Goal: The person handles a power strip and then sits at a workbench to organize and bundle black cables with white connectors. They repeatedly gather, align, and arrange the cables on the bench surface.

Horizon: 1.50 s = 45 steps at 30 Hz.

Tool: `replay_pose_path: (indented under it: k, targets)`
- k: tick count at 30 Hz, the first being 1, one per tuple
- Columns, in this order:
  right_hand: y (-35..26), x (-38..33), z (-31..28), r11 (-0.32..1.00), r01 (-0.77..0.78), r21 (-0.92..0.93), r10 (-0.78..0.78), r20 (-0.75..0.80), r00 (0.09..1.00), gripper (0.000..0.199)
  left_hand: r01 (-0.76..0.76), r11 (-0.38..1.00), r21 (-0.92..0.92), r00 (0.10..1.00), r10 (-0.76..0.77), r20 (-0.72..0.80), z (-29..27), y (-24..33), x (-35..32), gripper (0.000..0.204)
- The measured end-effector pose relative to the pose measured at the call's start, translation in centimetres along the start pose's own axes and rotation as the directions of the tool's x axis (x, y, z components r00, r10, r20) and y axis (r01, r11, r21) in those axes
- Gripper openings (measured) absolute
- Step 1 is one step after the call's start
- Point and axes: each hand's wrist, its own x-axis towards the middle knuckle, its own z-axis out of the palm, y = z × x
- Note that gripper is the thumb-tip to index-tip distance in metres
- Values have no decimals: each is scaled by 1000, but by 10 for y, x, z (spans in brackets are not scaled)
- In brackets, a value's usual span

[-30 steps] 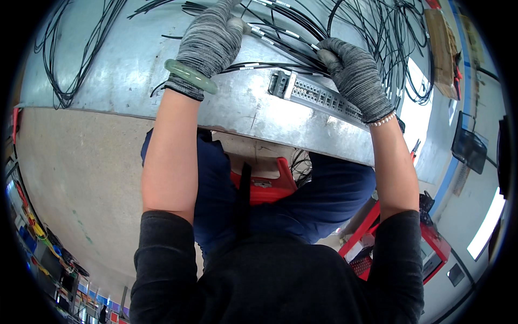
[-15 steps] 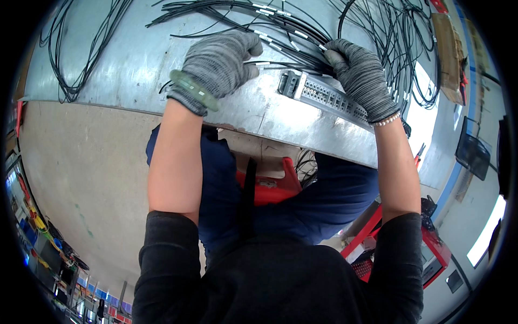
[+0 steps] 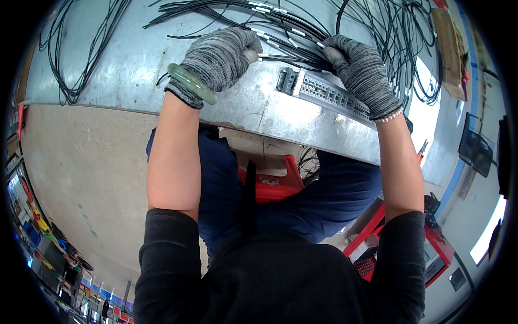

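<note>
Both hands wear grey knit gloves. My left hand (image 3: 224, 56), with a green bangle on the wrist, pinches the end of a thin black wire (image 3: 272, 53) on a grey metal panel (image 3: 124, 59). My right hand (image 3: 359, 70) grips a bundle of black wires (image 3: 302, 38) with white sleeves near their tips. A long grey terminal block (image 3: 329, 94) with many small holes is fixed to the panel between and just below the two hands.
More loose black wires (image 3: 81, 43) trail over the panel at the left and the upper right (image 3: 399, 32). A red stool (image 3: 270, 183) shows below the panel edge, a red cart (image 3: 437, 248) at lower right, concrete floor (image 3: 81, 178) at left.
The view has shifted so the panel and both hands sit lower in the picture. My left hand has closed in toward the terminal block's left end; the right hand keeps its grip on the bundle.
</note>
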Motion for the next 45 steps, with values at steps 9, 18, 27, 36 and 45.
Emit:
replay_pose_path:
  k: [9,18,27,36,45]
  targets:
    - [21,-10,-17,972,185,143,-194,57,979,13,-35,998,-47,990,28,-141,4,-2,4,22]
    - [10,-10,-20,989,87,-116,-63,200,978,19,-59,988,-146,973,24,-232,2,0,13,18]
    - [0,11,0,991,92,-100,-103,-104,989,59,-123,961,-246,975,72,-209,-5,-5,9,18]
    - [-23,22,-3,978,206,-43,-210,-151,966,24,-34,987,-157,996,20,-90,-12,-11,5,21]
    - [-14,20,-18,984,133,120,-129,-41,991,24,-8,995,-98,995,-2,-100,-7,-8,9,24]
